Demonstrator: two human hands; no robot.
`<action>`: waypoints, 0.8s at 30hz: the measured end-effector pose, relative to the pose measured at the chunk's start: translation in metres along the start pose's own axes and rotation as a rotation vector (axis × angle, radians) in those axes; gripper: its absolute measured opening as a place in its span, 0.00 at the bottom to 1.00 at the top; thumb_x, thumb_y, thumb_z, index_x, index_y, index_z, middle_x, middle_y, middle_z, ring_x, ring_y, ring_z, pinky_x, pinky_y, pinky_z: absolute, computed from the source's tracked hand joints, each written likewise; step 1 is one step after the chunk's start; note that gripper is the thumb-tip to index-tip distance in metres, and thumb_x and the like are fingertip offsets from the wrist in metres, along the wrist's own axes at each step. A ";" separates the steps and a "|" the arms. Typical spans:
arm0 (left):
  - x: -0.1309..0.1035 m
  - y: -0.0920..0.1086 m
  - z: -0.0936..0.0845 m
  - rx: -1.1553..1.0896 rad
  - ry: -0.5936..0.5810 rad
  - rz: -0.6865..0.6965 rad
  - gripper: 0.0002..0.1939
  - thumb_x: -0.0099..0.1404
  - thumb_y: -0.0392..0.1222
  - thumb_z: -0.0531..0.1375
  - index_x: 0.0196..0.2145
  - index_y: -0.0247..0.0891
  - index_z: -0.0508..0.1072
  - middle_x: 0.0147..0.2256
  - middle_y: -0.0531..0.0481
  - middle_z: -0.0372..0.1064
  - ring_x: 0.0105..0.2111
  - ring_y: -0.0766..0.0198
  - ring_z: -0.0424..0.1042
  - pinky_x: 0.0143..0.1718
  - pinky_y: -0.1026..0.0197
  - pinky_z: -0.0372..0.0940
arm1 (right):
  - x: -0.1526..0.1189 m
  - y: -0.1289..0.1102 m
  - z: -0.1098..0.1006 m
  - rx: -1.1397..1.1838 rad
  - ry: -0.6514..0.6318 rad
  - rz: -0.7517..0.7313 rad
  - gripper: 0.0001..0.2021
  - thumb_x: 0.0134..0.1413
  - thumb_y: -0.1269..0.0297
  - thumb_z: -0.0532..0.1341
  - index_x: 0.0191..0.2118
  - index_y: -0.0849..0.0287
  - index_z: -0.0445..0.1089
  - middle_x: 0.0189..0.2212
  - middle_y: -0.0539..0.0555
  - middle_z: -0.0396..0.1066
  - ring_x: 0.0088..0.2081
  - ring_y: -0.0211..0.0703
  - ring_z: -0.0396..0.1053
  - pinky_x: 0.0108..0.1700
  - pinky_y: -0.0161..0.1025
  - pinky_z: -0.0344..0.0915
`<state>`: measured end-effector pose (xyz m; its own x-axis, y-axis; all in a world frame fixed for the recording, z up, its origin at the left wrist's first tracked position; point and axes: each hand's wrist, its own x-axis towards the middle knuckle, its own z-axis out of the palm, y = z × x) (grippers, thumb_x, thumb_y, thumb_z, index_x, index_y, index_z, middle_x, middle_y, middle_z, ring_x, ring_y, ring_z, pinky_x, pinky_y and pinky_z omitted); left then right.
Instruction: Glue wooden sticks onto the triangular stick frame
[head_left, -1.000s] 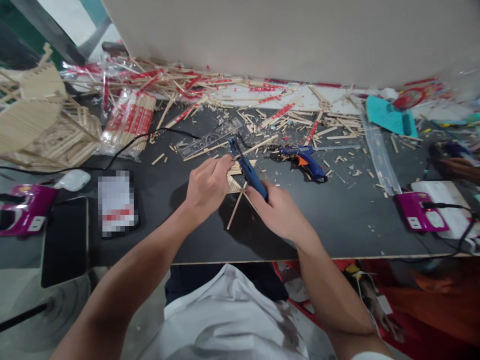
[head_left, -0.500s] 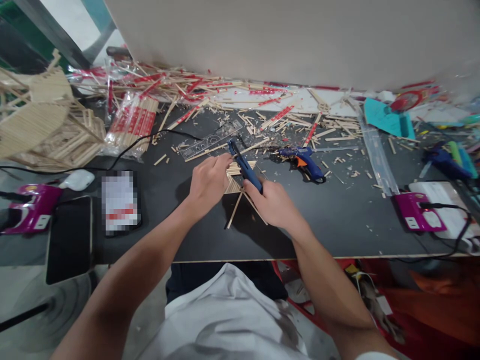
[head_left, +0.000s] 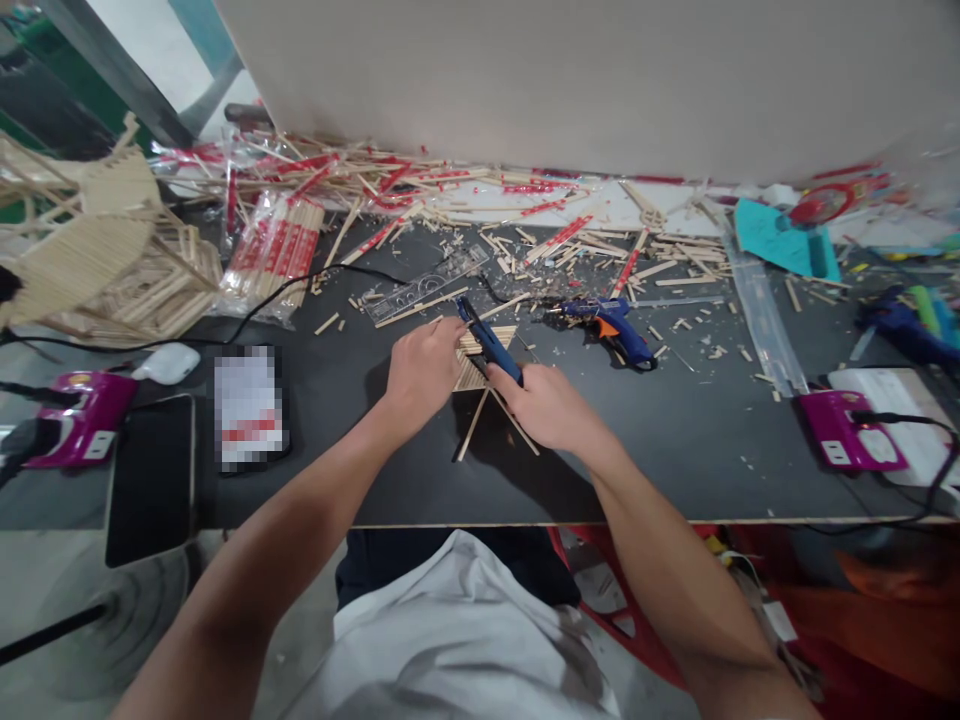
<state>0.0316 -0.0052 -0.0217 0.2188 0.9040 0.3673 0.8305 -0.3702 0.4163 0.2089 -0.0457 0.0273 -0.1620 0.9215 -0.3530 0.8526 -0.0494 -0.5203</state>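
In my right hand (head_left: pixel 551 405) is a blue cutting tool (head_left: pixel 491 342), its tip slanting up and left toward the fingers of my other hand. My left hand (head_left: pixel 426 365) is closed beside a small wooden stick piece (head_left: pixel 474 375), its fingers pinched at the tool's tip; what they pinch is too small to make out. The piece is made of thin sticks side by side. Two loose-ended sticks (head_left: pixel 474 425) reach from it toward the table's front edge. Part of the piece is hidden under the tool and my left fingers.
A blue glue gun (head_left: pixel 619 330) lies to the right, a clear ruler (head_left: pixel 424 285) behind my hands. Stick scraps and packaged chopsticks (head_left: pixel 274 245) cover the back. Phones (head_left: pixel 152 480), purple power sockets (head_left: pixel 851 430) and a large stick model (head_left: pixel 97 250) stand at the sides.
The blue tool's jaws look closer together than before, and its head has dropped slightly toward the wooden piece. The whole view has shifted a little. Both hands keep nearly the same pose.
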 end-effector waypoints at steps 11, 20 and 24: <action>-0.002 0.001 -0.005 0.079 -0.014 -0.030 0.14 0.68 0.31 0.53 0.40 0.36 0.79 0.30 0.44 0.80 0.28 0.59 0.77 0.32 0.61 0.67 | 0.004 0.000 0.001 -0.070 0.034 0.007 0.28 0.70 0.42 0.46 0.23 0.55 0.61 0.25 0.60 0.73 0.30 0.50 0.72 0.29 0.40 0.52; 0.000 -0.012 -0.018 -0.167 0.064 -0.118 0.07 0.71 0.35 0.53 0.42 0.40 0.70 0.33 0.47 0.81 0.29 0.61 0.78 0.33 0.60 0.67 | -0.007 0.010 -0.005 0.044 0.033 0.044 0.27 0.68 0.40 0.48 0.25 0.54 0.62 0.24 0.57 0.73 0.28 0.47 0.71 0.31 0.40 0.56; 0.007 -0.014 -0.017 -0.634 0.009 -0.172 0.05 0.73 0.43 0.55 0.39 0.41 0.66 0.33 0.48 0.80 0.32 0.64 0.78 0.35 0.62 0.69 | -0.014 0.023 -0.015 0.216 0.035 0.026 0.29 0.67 0.37 0.48 0.27 0.56 0.67 0.24 0.55 0.75 0.29 0.45 0.72 0.35 0.40 0.59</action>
<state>0.0129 0.0028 -0.0112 0.1035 0.9608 0.2573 0.3902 -0.2772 0.8780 0.2378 -0.0543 0.0320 -0.1209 0.9315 -0.3431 0.7296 -0.1510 -0.6670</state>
